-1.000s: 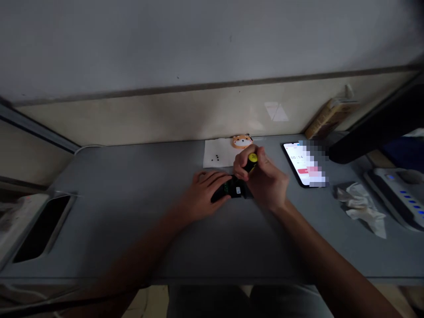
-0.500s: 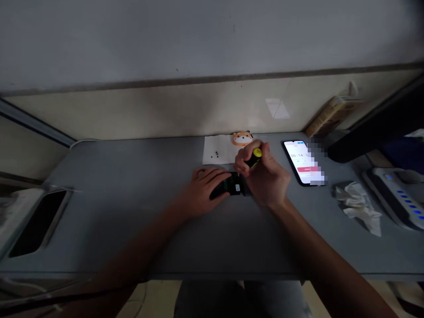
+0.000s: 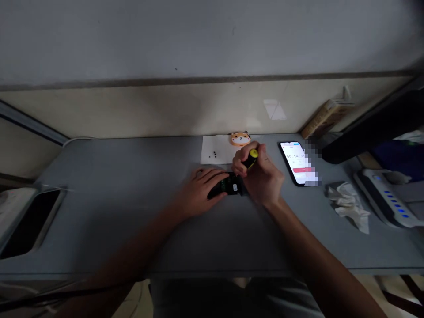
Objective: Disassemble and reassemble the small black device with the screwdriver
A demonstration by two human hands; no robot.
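Observation:
My left hand [image 3: 202,192] is closed around the left part of a small black device [image 3: 235,187] lying on the desk. Green circuitry and a white label show on this device, while its left part is covered by my fingers. My right hand [image 3: 261,176] grips a screwdriver [image 3: 253,154] with a black and yellow handle, held tilted over the device's right end. Its lower end is mostly hidden by my fingers, so I cannot tell whether the tip touches a screw. Several tiny dark screws [image 3: 215,154] lie on a white sheet of paper [image 3: 207,145] behind the device.
An orange animal-face case [image 3: 240,138] sits on the paper's far edge. To the right are a lit phone [image 3: 294,163] with a timer, crumpled tissue [image 3: 349,205] and a power strip [image 3: 387,194]. A dark-screened device [image 3: 31,223] lies at the left, and a box [image 3: 326,117] leans on the wall.
The view has shifted slightly, so things on the desk appear a little further left. Both hands keep their grips on the device and the screwdriver.

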